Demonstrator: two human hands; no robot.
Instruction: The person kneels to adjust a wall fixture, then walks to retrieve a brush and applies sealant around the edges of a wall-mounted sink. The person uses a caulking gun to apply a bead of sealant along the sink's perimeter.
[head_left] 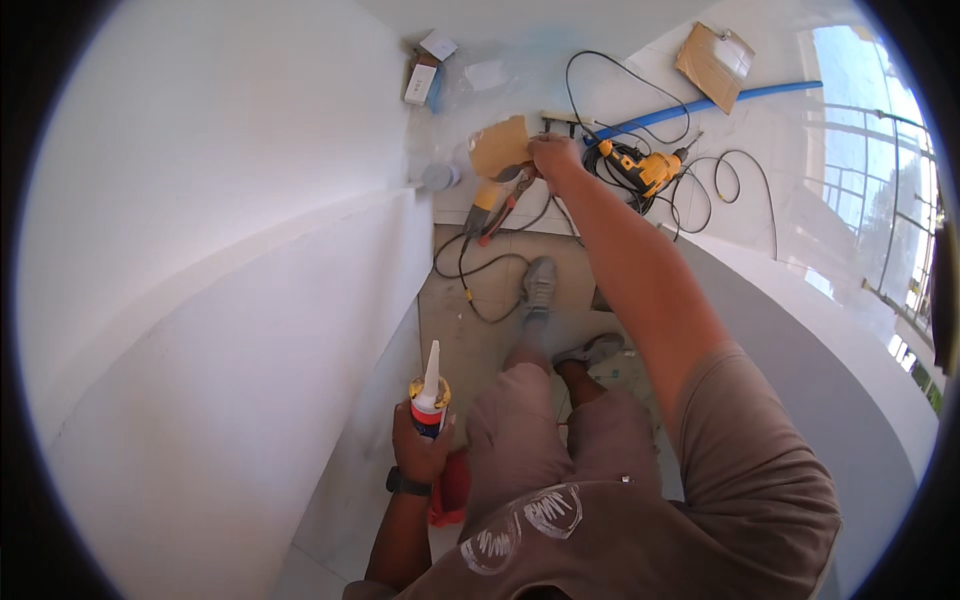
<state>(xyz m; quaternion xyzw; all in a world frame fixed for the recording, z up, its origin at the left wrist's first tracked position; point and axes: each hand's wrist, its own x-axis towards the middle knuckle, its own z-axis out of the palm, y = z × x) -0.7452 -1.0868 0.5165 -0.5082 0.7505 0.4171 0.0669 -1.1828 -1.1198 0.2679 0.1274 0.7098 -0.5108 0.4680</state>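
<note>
My left hand (pixel 422 448) is wrapped round a sealant tube (pixel 430 400) with a long white nozzle pointing up and yellowish smears at its top. Below that hand a red part (pixel 452 490) shows, mostly hidden. Stretched far forward, my right hand (pixel 553 158) has its fingers curled at the right edge of a tan piece of cardboard (pixel 498 146). What those fingers hold, if anything, is hidden. Just beside them lie red-handled pliers (pixel 508 207). A yellow and grey corded power tool (pixel 483 207) rests left of the pliers.
A yellow drill (pixel 645 168) lies right of my right hand among black cables (pixel 690 205). Behind are a blue tube (pixel 720 101) and a cardboard sheet (pixel 712 66). Small boxes (pixel 421 82) and a round container (pixel 440 177) stand by the left wall (pixel 230 200). A low curved wall (pixel 790 340) stands right.
</note>
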